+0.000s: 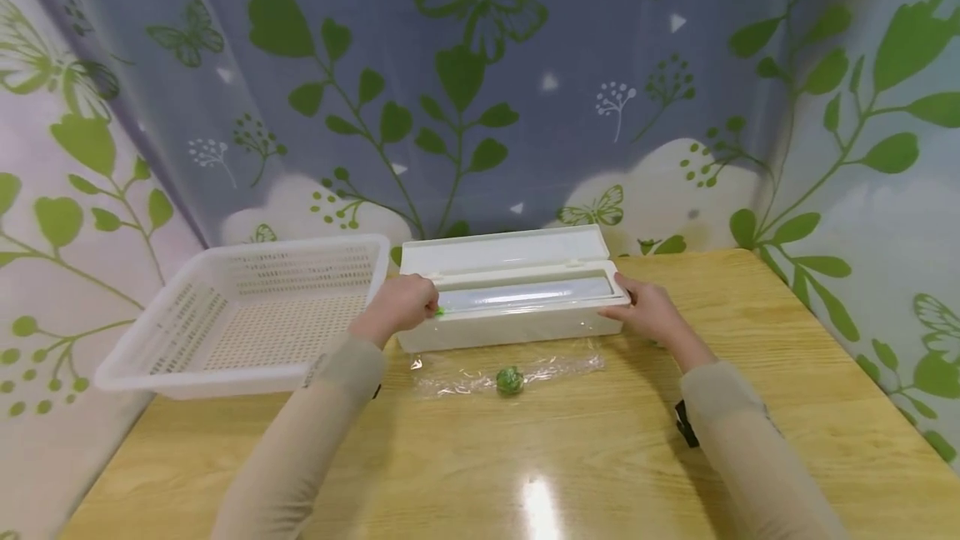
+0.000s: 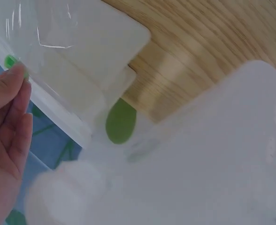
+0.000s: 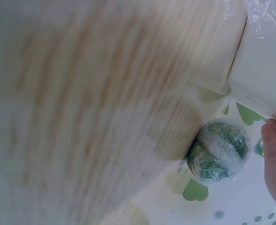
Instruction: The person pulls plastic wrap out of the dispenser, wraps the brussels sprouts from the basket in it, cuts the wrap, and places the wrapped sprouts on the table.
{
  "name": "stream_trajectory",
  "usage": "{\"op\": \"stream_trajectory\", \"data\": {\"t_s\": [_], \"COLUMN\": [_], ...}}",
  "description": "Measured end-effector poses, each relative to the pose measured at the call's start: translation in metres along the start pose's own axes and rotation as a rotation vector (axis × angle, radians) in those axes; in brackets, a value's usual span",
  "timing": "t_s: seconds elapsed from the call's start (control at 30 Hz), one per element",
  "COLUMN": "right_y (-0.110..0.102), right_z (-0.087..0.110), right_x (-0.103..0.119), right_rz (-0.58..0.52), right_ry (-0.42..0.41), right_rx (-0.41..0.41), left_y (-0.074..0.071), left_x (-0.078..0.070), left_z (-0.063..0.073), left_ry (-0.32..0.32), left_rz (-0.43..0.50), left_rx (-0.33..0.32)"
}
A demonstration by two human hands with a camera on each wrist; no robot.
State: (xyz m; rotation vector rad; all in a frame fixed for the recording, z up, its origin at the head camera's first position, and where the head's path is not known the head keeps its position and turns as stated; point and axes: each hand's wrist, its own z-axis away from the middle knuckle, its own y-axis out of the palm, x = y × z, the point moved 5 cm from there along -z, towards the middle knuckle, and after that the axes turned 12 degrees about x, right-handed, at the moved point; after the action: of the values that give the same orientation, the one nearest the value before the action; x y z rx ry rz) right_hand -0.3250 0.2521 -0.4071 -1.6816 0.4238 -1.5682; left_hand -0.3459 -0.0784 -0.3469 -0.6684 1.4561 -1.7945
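Note:
A long white cling film dispenser box point(image 1: 510, 327) stands on the table with its lid point(image 1: 502, 250) raised and a shiny roll of film point(image 1: 525, 293) inside. My left hand point(image 1: 405, 304) pinches a small green slide cutter point(image 2: 10, 61) at the left end of the box's front edge. With the fingers and thumb of my right hand point(image 1: 651, 311), I hold the right end of the box. Clear film point(image 1: 457, 382) spreads on the table in front, with a small round green item point(image 1: 510, 380) at its middle. Beside my right hand sits a film-wrapped green ball point(image 3: 218, 150), mostly hidden in the head view.
A white plastic basket point(image 1: 247, 386) with a perforated bottom stands at the left, close to my left forearm. The wooden table point(image 1: 600, 457) ends at a curtain point(image 1: 540, 107) printed with leaves and butterflies, behind the box.

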Motion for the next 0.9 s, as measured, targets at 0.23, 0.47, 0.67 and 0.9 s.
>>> {"op": "stream_trajectory", "data": {"t_s": [0.23,0.47,0.67,0.9], "right_y": [-0.002,-0.004,-0.003,0.0], "right_z": [0.003,0.005,0.003,0.0], "right_x": [-0.002,0.001,0.004,0.005], "right_rz": [-0.029,-0.014,0.008,0.023], "right_ry": [0.009,0.005,-0.015,-0.022], "right_rx": [-0.001,-0.01,-0.009,-0.006], "left_y": [-0.001,-0.003,-0.002,0.003], "left_x": [0.012,0.015,0.02,0.031], "left_z": [0.011,0.016,0.02,0.028], "left_ry": [-0.023,-0.04,-0.035,-0.031], "left_rz": [-0.026,-0.047,-0.078,-0.079], "left_rx": [0.014,0.014,-0.001,-0.029]}}
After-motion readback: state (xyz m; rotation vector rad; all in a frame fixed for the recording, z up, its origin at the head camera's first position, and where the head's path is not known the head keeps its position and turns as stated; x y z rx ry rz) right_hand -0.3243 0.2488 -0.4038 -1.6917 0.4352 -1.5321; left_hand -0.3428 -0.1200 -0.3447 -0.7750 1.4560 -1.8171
